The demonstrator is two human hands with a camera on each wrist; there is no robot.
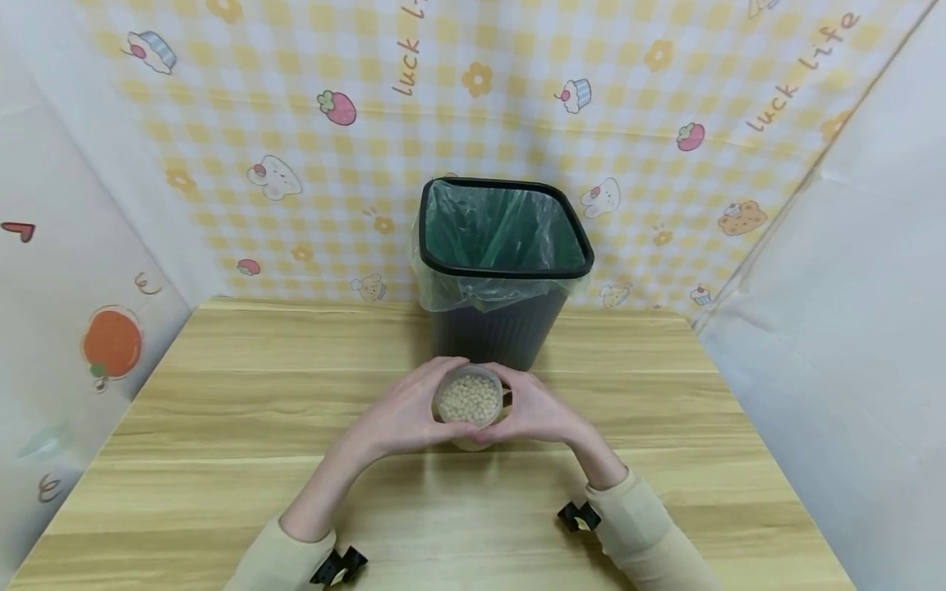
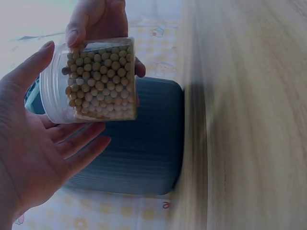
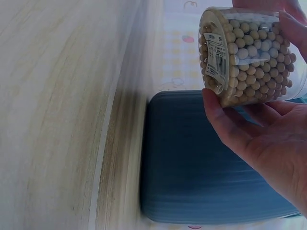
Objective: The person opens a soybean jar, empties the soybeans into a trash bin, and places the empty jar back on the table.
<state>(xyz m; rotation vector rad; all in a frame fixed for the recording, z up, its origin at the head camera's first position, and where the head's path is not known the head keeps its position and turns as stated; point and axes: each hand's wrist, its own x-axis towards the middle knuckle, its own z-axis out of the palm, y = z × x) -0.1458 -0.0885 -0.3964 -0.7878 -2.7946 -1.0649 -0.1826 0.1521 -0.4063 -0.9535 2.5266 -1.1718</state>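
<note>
Clear jar (image 1: 470, 398) of beige beads (image 2: 101, 79) on my remote screens, filled to just below the neck (image 2: 53, 88), gripped between left hand (image 1: 410, 410) and right hand (image 1: 539, 408), raised over the counter (image 1: 458, 517), label (image 3: 215, 57) on its base, behind it a dark bin (image 1: 491, 328) I see lined with a translucent bag (image 1: 510, 226)

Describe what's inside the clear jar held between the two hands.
Small, round beige balls fill most of the clear jar. Only the outer ones show; they hide whatever lies at the centre, and a label covers part of the base.
</note>
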